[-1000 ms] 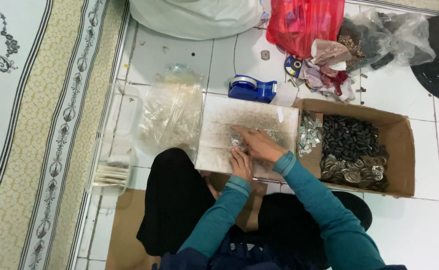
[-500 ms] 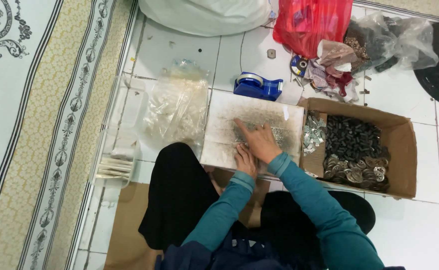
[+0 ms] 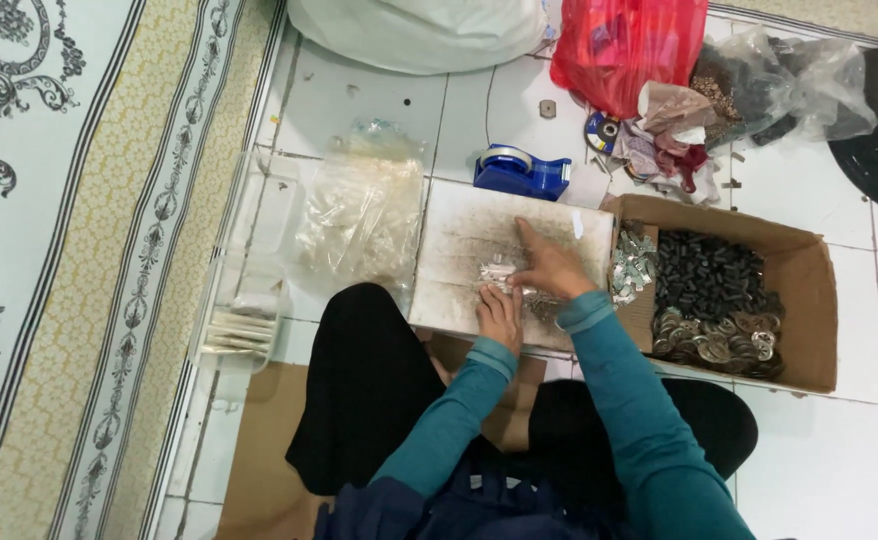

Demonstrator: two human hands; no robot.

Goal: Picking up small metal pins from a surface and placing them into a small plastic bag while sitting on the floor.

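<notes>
both hands work a small heap of shiny silver metal pieces (image 3: 507, 280) lying on the stained white rectangular board (image 3: 459, 240) set across the person's lap. left hand (image 3: 500, 317) lies flat, fingers loosely spread on the heap's near edge; right hand (image 3: 549, 268) is open, palm down, forefinger stretched out over it. i judge a careless sweep could scatter pieces off the board onto the tiled floor. just right, the open brown cardboard box (image 3: 809, 300) holds dark small parts, silvery rings and bright clips. left, a clear plastic bag (image 3: 359, 215) holds smaller clear bags. farther, a blue tape dispenser (image 3: 521, 172).
</notes>
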